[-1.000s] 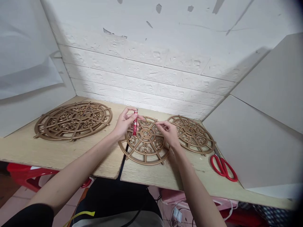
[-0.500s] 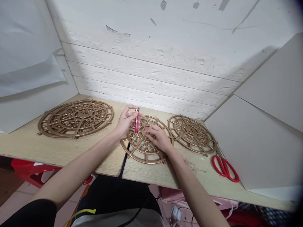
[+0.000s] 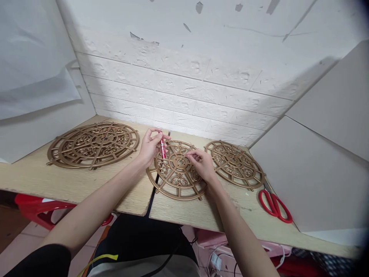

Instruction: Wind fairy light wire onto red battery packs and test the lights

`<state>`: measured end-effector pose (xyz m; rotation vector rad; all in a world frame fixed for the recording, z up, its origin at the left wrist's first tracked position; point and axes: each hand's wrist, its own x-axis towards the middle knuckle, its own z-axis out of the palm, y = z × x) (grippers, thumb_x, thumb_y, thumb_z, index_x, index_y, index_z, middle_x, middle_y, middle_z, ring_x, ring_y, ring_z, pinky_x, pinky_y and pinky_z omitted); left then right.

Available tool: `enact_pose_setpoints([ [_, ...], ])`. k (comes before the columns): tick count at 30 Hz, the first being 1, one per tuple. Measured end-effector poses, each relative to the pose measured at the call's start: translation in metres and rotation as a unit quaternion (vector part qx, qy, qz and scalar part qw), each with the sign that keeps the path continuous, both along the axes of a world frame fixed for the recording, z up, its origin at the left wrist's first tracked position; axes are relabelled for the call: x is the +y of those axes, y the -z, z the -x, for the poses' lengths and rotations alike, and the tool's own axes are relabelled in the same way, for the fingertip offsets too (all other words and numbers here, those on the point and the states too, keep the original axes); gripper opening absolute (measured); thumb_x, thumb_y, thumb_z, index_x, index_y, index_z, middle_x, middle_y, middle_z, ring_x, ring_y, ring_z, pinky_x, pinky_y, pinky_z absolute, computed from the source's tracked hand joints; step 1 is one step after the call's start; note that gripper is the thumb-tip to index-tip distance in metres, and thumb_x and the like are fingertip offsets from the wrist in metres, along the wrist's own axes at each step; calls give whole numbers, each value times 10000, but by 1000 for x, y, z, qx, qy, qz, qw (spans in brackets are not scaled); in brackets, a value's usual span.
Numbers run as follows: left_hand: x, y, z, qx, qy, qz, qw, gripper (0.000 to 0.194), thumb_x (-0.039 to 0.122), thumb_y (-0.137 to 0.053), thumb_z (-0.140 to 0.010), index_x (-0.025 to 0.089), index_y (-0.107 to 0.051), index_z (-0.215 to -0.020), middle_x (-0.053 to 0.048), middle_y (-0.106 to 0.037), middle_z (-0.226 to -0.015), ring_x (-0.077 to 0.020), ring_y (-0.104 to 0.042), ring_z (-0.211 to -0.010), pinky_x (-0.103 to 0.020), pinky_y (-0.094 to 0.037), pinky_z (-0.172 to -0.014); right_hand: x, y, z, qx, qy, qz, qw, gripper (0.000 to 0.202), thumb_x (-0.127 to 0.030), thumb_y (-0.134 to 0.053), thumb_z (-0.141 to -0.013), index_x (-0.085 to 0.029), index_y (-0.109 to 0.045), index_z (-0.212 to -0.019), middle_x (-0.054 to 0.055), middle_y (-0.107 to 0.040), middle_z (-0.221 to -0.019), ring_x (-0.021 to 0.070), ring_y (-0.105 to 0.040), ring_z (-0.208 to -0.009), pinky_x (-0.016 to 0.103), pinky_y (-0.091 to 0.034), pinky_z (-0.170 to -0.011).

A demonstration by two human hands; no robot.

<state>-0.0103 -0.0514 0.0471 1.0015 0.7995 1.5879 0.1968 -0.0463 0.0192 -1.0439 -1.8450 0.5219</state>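
Note:
My left hand grips a slim red tube with pale markings, tilted and held above the left side of the middle disc. That disc is a round gold-coloured openwork piece with scrolls and spokes, lying flat on the table. Over its right side my right hand has thumb and fingers pinched together near the hub. Thin strands show beside those fingertips, but whether they are held is too fine to tell.
More gold discs lie overlapping on the left, and another gold disc is to the right. Red-handled scissors lie near the right panel. Behind the table rises a white brick-patterned wall.
My right hand has moved a little right, away from the hub of the middle disc. The red tube has gone from nearly upright to tilted, shifting slightly left with my left hand.

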Motion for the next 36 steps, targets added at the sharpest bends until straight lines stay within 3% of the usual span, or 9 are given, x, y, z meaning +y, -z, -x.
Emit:
enact_pose_setpoints([
  [7,1,2,1,6,0,-11,1000,373,358,-692,-724,225,-429,-953,-13,-674,-794,-105,-572,-561,-268,-533,-510,-3,-2,3,125,-114,113,979,171,-332,-656,-764,-209,-699,-875,44,-683,-882,164,-611,-774,293,-481,-696],
  [10,1,2,1,4,0,-11,1000,376,355,-697,-719,221,-432,-951,-21,-675,-795,-110,-572,-561,-268,-531,-506,0,-2,0,147,-91,107,979,150,-304,-610,-800,-202,-682,-884,42,-684,-856,166,-618,-768,306,-486,-708],
  [14,0,1,1,1,2,-16,1000,370,348,-693,-722,217,-438,-957,-27,-676,-800,-112,-573,-556,-268,-528,-501,5,3,-4,-24,-25,-25,999,163,-190,-519,-841,-193,-676,-887,61,-681,-913,200,-598,-866,359,-460,-791],
  [17,0,0,1,4,3,-19,1000,363,353,-687,-727,218,-442,-959,-22,-675,-802,-106,-573,-554,-264,-528,-507,6,7,-4,-165,-38,-90,981,241,-130,-499,-842,-210,-657,-1004,59,-660,-1039,221,-546,-996,398,-404,-894],
  [20,-1,0,0,9,-1,-23,1000,361,361,-685,-728,219,-442,-954,-17,-673,-795,-101,-569,-547,-256,-525,-499,4,9,-3,-241,-29,-96,965,255,-150,-521,-855,-219,-637,-1072,56,-651,-1053,232,-519,-996,399,-376,-878],
  [27,-1,0,-1,24,-6,-27,999,332,352,-663,-748,220,-446,-962,-14,-668,-789,-101,-564,-547,-250,-522,-475,4,6,-5,-295,12,-84,952,110,-290,-591,-857,-246,-691,-858,29,-632,-815,221,-494,-859,359,-312,-772],
  [36,-1,2,-2,63,-3,-50,997,302,359,-604,-798,224,-417,-992,-22,-667,-817,-92,-567,-559,-236,-518,-494,1,5,-5,-297,0,-68,953,79,-278,-624,-815,-219,-657,-775,40,-597,-903,235,-478,-942,373,-305,-821],
])
